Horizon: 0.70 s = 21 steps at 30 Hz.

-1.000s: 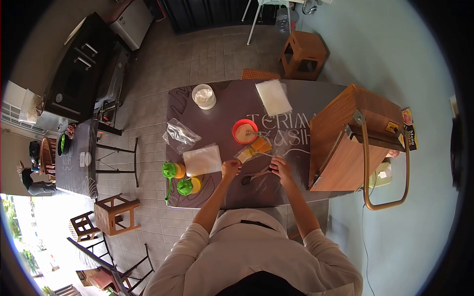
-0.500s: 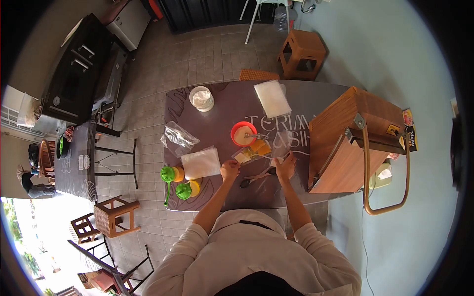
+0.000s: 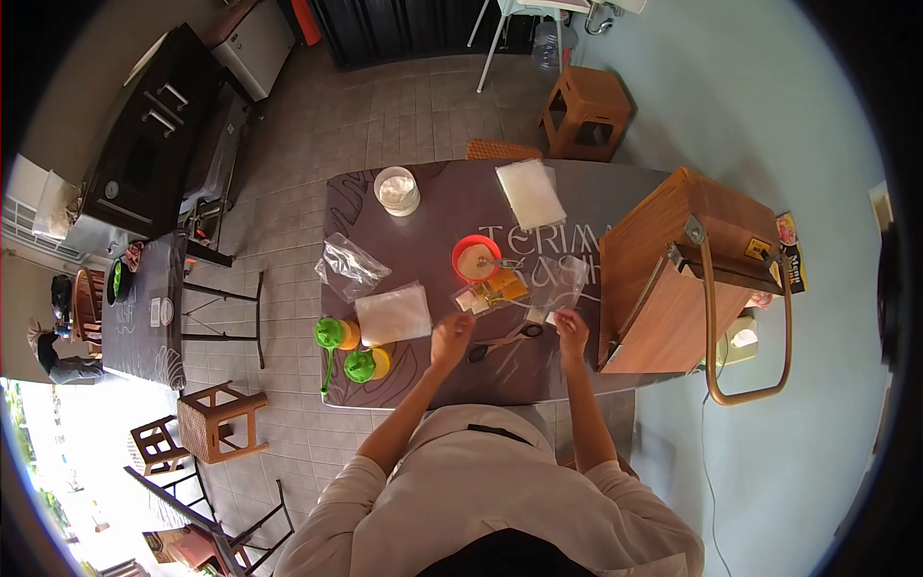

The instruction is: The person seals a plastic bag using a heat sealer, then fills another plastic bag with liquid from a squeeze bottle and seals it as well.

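My left hand is closed just above the table, left of the scissors; anything in its fingers is too small to make out. On the right, my right hand has its fingers pinched beside a small pale packet; what they hold is unclear. Yellow and white sachets lie between and beyond the hands. A red bowl of pale powder with a metal utensil stands behind the sachets. A clear plastic bag lies right of them.
Stacked clear bags, two green-topped bottles, a crumpled bag and a white tub occupy the table's left. More bags lie at the back. A wooden cabinet stands at the right.
My right hand has moved right and slightly toward me, off the small pale packet. My left hand has shifted slightly. The view has tilted a little.
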Available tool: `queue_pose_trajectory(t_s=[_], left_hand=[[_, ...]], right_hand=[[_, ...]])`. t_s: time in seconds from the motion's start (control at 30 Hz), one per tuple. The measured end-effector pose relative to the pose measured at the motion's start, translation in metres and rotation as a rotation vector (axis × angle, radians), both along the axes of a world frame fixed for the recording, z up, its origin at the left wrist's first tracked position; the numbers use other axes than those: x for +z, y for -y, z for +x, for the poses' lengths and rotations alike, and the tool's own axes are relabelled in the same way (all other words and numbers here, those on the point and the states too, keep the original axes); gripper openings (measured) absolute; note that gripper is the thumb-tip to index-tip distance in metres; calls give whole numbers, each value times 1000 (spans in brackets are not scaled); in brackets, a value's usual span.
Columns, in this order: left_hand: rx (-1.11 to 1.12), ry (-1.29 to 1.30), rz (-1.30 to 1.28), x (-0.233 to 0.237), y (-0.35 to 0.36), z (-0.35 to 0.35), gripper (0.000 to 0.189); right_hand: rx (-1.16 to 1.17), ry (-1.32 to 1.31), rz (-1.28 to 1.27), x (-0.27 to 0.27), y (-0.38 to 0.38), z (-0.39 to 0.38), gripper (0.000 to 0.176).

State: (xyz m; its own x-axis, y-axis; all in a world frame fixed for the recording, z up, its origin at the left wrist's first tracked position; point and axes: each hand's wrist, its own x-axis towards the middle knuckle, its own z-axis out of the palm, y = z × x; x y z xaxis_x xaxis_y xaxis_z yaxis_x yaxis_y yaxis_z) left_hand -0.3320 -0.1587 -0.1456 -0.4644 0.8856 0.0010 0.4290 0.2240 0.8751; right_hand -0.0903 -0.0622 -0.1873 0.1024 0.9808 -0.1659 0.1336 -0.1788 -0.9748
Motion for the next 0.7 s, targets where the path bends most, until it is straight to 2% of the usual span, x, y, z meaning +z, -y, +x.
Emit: queue_pose_trajectory(t_s=[0.03,0.07,0.1,0.17,0.2,0.23,0.27,0.3,0.37,0.4,0.47,0.5,0.57,0.63,0.7], left_hand=[[-126,31,67,10,-3,6,29],[-126,31,71,25,-7,13,29],[-166,51,126,42,-12,20,28],[-207,72,184,65,-19,29,27],[-232,197,205,73,-21,31,24],[-258,322,226,80,-21,32,21],[-263,322,230,87,-19,29,21],[-284,276,186,95,-15,23,20],[-301,226,144,97,-6,9,19],[-335,144,170,95,2,3,19],[-368,62,198,91,20,-6,18],[-342,86,147,90,30,-8,17],[-316,111,99,93,46,-8,15],[-268,484,141,102,61,-6,16],[-260,557,102,98,73,-7,16]], right_hand=[[70,-102,26,18,7,-7,19],[142,-203,51,34,15,-15,22],[141,-201,53,44,22,-21,22],[390,-187,9,59,37,-32,22],[388,-186,12,68,41,-37,22],[538,10,107,77,46,-41,23],[682,209,203,86,50,-47,25],[677,210,208,98,55,-54,25],[436,273,327,120,65,-69,21],[438,270,330,126,66,-76,21],[368,-114,241,138,63,-85,14],[368,-113,243,148,64,-86,14],[609,239,291,166,67,-87,13],[659,210,276,168,74,-94,13],[714,181,259,170,83,-101,13]])
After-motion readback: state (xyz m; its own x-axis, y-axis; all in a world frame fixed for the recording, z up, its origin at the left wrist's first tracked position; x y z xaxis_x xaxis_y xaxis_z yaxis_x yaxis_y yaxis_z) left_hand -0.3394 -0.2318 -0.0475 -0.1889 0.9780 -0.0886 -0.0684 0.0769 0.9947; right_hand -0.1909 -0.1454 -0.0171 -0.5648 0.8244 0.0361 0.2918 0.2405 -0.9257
